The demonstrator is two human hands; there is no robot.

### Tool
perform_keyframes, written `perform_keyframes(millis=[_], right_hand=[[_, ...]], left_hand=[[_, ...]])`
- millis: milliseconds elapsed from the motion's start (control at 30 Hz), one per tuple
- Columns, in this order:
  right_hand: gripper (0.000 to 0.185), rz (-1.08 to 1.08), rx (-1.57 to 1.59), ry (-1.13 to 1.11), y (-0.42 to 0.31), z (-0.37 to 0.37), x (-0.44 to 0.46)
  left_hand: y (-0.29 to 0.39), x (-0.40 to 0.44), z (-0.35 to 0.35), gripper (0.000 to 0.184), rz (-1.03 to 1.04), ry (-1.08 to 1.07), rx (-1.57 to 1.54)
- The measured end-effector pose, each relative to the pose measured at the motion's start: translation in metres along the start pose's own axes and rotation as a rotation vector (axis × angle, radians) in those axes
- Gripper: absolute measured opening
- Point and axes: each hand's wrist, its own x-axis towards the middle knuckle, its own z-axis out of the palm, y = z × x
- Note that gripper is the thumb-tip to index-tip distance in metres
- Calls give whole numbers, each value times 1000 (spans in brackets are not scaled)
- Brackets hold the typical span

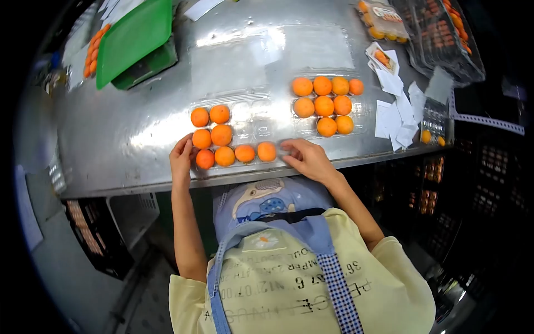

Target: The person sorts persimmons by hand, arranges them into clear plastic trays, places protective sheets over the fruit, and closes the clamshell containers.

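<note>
Lying past right hand (309,161) and near tray (262,131) — another tray (305,127), paper slips (382,119).

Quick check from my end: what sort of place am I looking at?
Likely a fruit-packing station: there's a metal worktable, an open clear plastic clamshell partly filled with orange-coloured fruits, and a closed, labelled fruit pack toward the far right.

table (150,114): smooth glossy metal | fruit trays (262,131): glossy plastic | apron (303,195): matt cloth | slips (408,117): paper

Glare on tabletop (161,106), dark corners
</note>
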Motion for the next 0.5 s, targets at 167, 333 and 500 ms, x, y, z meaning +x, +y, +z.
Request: perform_keyframes(millis=[167,333,500], right_hand=[[50,-419,-237,25,-10,12,23],[53,-565,-380,-27,-7,21,32],[56,-508,-264,25,-12,25,26]], left_hand=[[-7,-9,7,33,43,45,-45],[-1,-15,7,31,21,104,29],[9,-24,11,25,316,321,195]])
